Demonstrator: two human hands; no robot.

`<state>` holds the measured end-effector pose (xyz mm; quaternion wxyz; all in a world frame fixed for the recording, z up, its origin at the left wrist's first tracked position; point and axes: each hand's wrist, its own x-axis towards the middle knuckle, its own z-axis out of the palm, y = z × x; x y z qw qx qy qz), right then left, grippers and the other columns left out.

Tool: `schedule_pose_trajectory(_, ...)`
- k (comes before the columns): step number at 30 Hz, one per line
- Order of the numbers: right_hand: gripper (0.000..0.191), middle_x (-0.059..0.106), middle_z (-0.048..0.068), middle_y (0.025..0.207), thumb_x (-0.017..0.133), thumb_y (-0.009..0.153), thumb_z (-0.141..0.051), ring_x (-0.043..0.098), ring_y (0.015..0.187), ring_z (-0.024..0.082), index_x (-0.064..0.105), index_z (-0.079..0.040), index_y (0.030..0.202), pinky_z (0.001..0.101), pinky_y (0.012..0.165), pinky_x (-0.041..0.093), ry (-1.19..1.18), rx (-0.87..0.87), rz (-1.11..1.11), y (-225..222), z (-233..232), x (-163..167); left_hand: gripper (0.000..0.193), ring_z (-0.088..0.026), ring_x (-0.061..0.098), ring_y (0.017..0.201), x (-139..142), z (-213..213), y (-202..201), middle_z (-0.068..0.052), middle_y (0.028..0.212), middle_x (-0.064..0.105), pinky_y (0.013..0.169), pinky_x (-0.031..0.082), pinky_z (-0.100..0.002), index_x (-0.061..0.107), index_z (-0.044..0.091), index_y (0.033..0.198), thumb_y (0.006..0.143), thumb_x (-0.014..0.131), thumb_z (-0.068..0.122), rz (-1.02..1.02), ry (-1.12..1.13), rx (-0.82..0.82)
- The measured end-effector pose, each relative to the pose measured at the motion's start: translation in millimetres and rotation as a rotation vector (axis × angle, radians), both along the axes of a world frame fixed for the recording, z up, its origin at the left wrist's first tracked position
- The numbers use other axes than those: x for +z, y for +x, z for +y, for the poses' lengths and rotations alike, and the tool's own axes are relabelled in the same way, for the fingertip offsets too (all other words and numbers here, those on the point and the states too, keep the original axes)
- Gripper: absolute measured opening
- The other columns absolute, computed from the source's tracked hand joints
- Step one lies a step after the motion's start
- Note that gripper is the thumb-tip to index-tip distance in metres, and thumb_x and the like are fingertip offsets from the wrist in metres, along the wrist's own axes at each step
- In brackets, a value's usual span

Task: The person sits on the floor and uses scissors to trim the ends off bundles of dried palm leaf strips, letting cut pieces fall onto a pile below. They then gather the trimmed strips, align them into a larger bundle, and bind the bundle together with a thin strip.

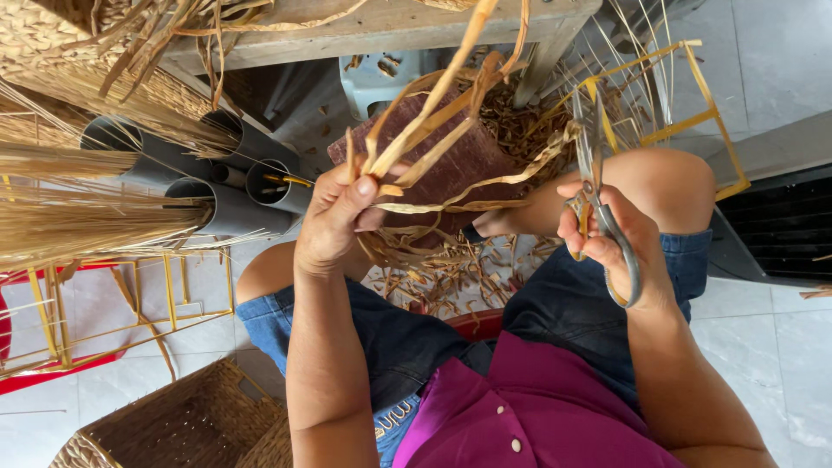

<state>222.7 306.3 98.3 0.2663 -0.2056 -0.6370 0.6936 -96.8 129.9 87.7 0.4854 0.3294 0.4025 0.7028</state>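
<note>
The wooden table (390,30) at the far side is cut off by the top edge, so only its front rail and one leg show. The woven basket (186,425) at the near left is cut off by the bottom edge. A yellow wire frame (685,113) at the far right is partly hidden behind the person's knee and the straw. Grey pipes (234,186) on the left hold bundles of thin dry stalks, and the stalks cover most of the pipes. A dark red woven piece (459,169) sits between the knees, with its lower part hidden behind the left hand and the strips.

The left hand (334,217) is closed around a bunch of long dry straw strips (433,113), which stick up and away from the fingers. The right hand (611,238) is closed on the handles of metal scissors (591,160). The blades point up, and it is hard to tell if they are open. Small straw scraps (451,273) lie on the floor between the legs.
</note>
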Motion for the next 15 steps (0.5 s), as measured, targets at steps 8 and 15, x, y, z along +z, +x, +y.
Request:
schedule_pose_trajectory(8,0.076,0.062,0.007,0.099,0.08,0.091,-0.046,0.055,0.085,0.011,0.056,0.003,0.144,0.0248,0.077,0.046,-0.046,0.019,0.056,12,-7,-15,0.042,-0.006,0.034,0.054,-5,-9,-7,0.002,0.07,0.049,0.05,0.024,-0.023,0.067,-0.003,0.126,0.106,0.067,0.033,-0.09,0.038,0.066)
schedule_pose_trajectory(15,0.075,0.063,0.003,0.105,0.082,0.084,-0.042,0.055,0.089,0.01,0.057,-0.005,0.143,0.0262,0.083,0.051,0.189,0.119,-0.158,3,-23,-10,0.041,-0.007,0.034,0.055,-3,-2,-1,0.002,0.071,0.049,0.051,0.024,-0.024,0.067,-0.004,0.125,0.107,0.065,0.033,-0.061,0.024,0.052)
